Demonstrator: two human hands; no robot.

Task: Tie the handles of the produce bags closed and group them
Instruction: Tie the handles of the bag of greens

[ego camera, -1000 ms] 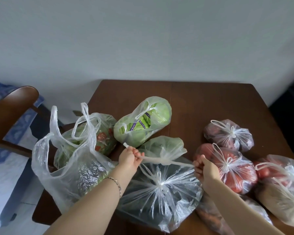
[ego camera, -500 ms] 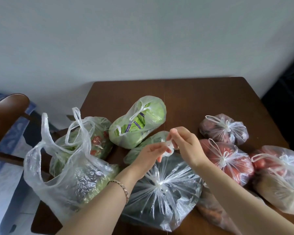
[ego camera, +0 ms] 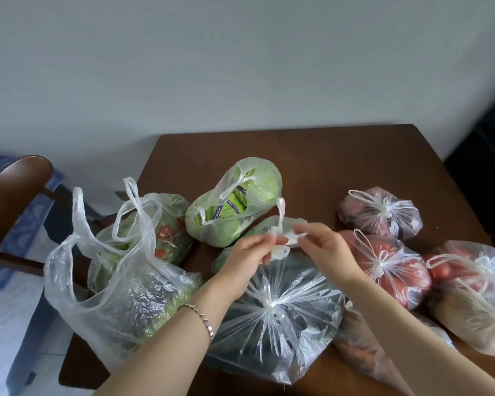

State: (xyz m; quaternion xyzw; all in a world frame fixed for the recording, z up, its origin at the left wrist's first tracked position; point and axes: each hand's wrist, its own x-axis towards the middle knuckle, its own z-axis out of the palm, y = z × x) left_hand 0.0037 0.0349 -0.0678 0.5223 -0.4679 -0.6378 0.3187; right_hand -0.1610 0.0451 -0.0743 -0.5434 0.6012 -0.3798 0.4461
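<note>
Head view: at the frame's centre we see the left hand (ego camera: pixel 249 257) and right hand (ego camera: pixel 325 250) both pinching the handle strips (ego camera: pixel 280 214) above the once-knotted clear bag (ego camera: pixel 286 327) on the worktop (ego camera: pixel 326 167), held close, we judge, to loop a second knot.

- Clear bag (ego camera: pixel 275 332), near centre: dark contents, knotted once, handle ends (ego camera: pixel 280 212) lifted above knot.
- Cabbage bag (ego camera: pixel 235 201), far centre: lying on side, handles untied.
- Large bag (ego camera: pixel 120 295) and leafy bag (ego camera: pixel 169 238), left: upright, handles loose.
- Right cluster, all knotted: far bag (ego camera: pixel 383 215), tomato bag (ego camera: pixel 392 272), edge bag (ego camera: pixel 475 298), near bag (ego camera: pixel 366 347).
</note>
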